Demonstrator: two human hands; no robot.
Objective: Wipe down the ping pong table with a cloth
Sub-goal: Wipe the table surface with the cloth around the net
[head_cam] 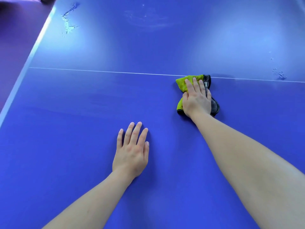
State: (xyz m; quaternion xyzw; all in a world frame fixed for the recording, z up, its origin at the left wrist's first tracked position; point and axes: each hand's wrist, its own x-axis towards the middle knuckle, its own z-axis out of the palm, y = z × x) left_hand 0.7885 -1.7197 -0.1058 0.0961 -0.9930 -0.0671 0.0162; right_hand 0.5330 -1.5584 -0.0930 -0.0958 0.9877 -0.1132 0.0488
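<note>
The right hand [196, 100] lies flat on the yellow-green and grey cloth [182, 81], its fingers [196, 83] straight and pressing rather than gripping, probably to spread pressure for a stroke. The cloth sits bunched on the blue surface [66, 129], its far edge touching the white line [99, 71]. The left hand [132, 151] rests palm-down nearer the person, straight-fingered and holding nothing, likely bracing the lean. Beyond the line, flaky whitish marks [68, 22] by the left edge, a faint smear [145, 19] and small specks [279, 74] at far right look unwiped; reaching them seems a stretch.

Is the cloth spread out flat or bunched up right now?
Bunched up. The cloth shows as crumpled yellow-green and grey folds poking out either side of the right hand, which presses flat on it.
</note>
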